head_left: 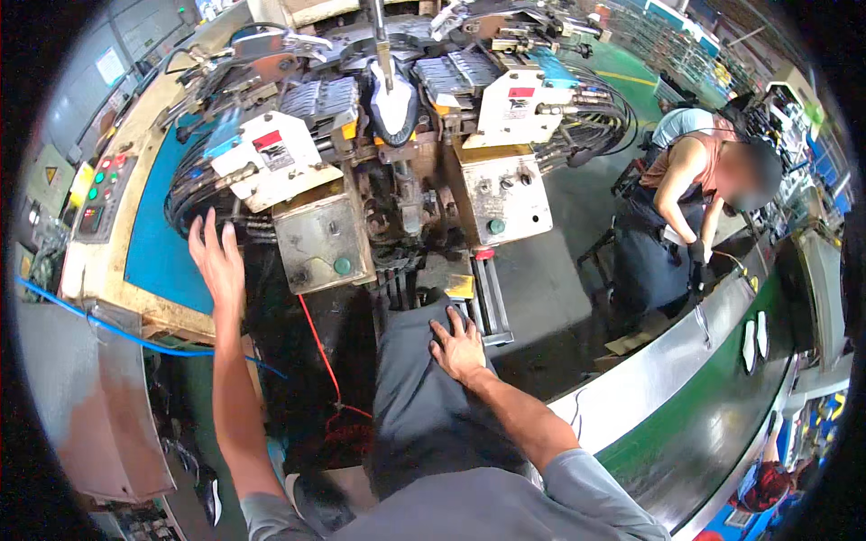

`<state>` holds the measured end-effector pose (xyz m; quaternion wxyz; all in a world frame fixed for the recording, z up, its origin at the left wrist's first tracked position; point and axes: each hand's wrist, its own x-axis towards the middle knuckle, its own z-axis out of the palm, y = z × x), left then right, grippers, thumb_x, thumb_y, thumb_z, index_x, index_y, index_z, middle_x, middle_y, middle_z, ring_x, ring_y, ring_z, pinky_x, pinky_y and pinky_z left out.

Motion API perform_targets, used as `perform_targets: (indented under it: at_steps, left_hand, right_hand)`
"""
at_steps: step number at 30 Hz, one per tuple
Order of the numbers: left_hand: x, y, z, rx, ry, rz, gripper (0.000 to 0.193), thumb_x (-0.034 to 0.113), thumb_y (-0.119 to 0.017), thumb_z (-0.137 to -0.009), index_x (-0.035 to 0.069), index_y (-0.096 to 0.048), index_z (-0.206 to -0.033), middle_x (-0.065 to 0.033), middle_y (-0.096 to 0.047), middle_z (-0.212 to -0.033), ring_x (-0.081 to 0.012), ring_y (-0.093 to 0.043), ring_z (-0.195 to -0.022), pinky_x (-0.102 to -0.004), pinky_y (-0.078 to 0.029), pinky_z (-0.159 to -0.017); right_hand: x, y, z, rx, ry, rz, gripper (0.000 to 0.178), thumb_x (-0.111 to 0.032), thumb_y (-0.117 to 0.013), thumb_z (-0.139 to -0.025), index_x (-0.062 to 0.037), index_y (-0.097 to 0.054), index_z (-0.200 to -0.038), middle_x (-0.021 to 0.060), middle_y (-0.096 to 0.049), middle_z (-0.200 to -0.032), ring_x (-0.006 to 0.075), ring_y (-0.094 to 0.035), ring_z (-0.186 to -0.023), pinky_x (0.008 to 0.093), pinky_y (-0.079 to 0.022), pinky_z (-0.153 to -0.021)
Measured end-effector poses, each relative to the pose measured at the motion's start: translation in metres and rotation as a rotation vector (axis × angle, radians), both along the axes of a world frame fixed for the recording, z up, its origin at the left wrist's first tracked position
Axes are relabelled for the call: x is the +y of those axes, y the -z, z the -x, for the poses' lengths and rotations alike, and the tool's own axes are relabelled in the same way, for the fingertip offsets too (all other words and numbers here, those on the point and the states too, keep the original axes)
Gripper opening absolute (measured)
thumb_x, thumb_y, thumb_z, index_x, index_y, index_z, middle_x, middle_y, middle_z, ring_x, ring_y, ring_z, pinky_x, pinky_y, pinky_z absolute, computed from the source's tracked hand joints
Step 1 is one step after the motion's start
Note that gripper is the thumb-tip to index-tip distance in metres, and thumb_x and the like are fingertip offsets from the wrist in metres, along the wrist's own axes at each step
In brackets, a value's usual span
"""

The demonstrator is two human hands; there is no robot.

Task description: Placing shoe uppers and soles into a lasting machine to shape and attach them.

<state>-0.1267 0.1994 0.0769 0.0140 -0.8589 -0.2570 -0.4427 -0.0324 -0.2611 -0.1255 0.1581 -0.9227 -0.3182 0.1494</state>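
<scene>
My left hand [219, 263] is raised in the air with its fingers apart, holding nothing. It is nearest to a bundle of black hoses [189, 203] and a worn metal control box [311, 239] with a green button. My right hand [458, 347] lies spread on the dark cloth over my thigh [410, 361], with nothing in it. In front of me stands a machine, and a white shoe [393, 106] with a dark edge sits toe toward me in its middle, under an upright metal rod [380, 41]. Neither hand touches the shoe.
A second control box [502, 200] is on the machine's right half. At the left stands a button panel [101, 197] beside a blue surface [162, 230]. A co-worker [690, 171] works at the right beside a green conveyor belt [667, 433] carrying pale shoe-shaped pieces [756, 341].
</scene>
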Motion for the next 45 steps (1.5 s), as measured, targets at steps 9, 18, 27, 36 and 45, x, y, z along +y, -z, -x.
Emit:
perform_targets:
  at_steps: [9,18,27,36,45]
  left_hand:
    - [0.039,0.049,-0.086,-0.214,-0.292,-0.205,0.033,0.003,-0.066,-0.087,0.018,-0.082,-0.112,-0.0115,-0.063,-0.111,-0.0368,-0.061,-0.105,-0.0489,-0.050,-0.093]
    - [0.038,0.046,-0.091,-0.245,-0.297,-0.287,0.037,0.003,-0.066,-0.082,0.018,-0.083,-0.111,-0.0092,-0.062,-0.104,-0.0334,-0.061,-0.101,-0.0482,-0.050,-0.090]
    - [0.037,0.046,-0.091,-0.242,-0.298,-0.315,0.035,0.000,-0.063,-0.082,0.013,-0.083,-0.109,-0.0101,-0.062,-0.100,-0.0328,-0.062,-0.098,-0.0491,-0.050,-0.091]
    - [0.041,0.048,-0.089,-0.246,-0.274,-0.324,0.034,0.003,-0.062,-0.087,0.012,-0.082,-0.113,-0.0127,-0.062,-0.100,-0.0352,-0.061,-0.099,-0.0502,-0.050,-0.090]
    - [0.036,0.045,-0.089,-0.253,-0.252,-0.310,0.037,-0.001,-0.065,-0.083,0.012,-0.081,-0.114,-0.0122,-0.062,-0.104,-0.0352,-0.062,-0.101,-0.0493,-0.051,-0.090]
  right_hand:
    - [0.017,-0.001,-0.011,0.037,0.019,-0.011,0.059,-0.042,-0.065,-0.101,-0.0264,-0.056,-0.156,0.0153,-0.031,-0.171,0.0453,-0.040,-0.146,0.0584,-0.039,-0.121]
    - [0.032,0.003,-0.018,0.058,-0.025,-0.062,0.058,-0.041,-0.067,-0.097,-0.0241,-0.060,-0.152,0.0160,-0.037,-0.168,0.0444,-0.042,-0.144,0.0577,-0.038,-0.120]
    - [0.028,0.012,-0.028,0.072,-0.013,-0.111,0.056,-0.042,-0.066,-0.099,-0.0271,-0.061,-0.152,0.0134,-0.037,-0.168,0.0472,-0.047,-0.136,0.0596,-0.044,-0.112]
    - [0.027,0.010,-0.037,0.067,0.009,-0.117,0.057,-0.041,-0.068,-0.097,-0.0278,-0.061,-0.152,0.0128,-0.040,-0.165,0.0452,-0.046,-0.138,0.0586,-0.044,-0.113]
    - [0.026,0.008,-0.034,0.073,0.007,-0.101,0.059,-0.042,-0.067,-0.098,-0.0288,-0.059,-0.154,0.0118,-0.037,-0.167,0.0452,-0.044,-0.141,0.0586,-0.043,-0.117]
